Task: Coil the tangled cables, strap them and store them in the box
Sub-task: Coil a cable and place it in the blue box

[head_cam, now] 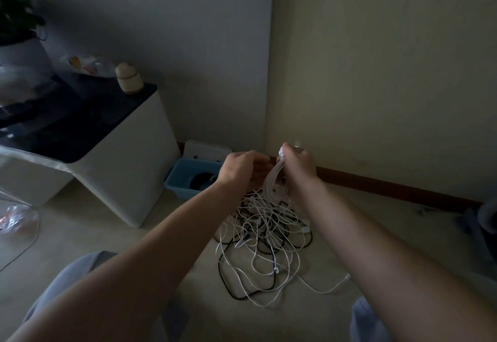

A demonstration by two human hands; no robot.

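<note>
A tangle of white and black cables (265,245) lies on the pale floor in front of me. My right hand (298,164) grips a bundle of white cable loops (273,180) raised above the tangle, with a connector sticking out at the top of the fist. My left hand (243,168) is just left of the bundle, fingers curled toward it; whether it holds the loops is hidden. A blue box (178,180) stands on the floor behind my left hand, with a dark coil inside and a white lid (205,150) leaning behind it.
A white cabinet (126,169) with a dark top stands at the left, carrying a small beige jar (129,79), a bag and a potted plant. Walls meet in the corner behind the box. A clear plastic bag (18,218) lies at far left. My knees show at the bottom.
</note>
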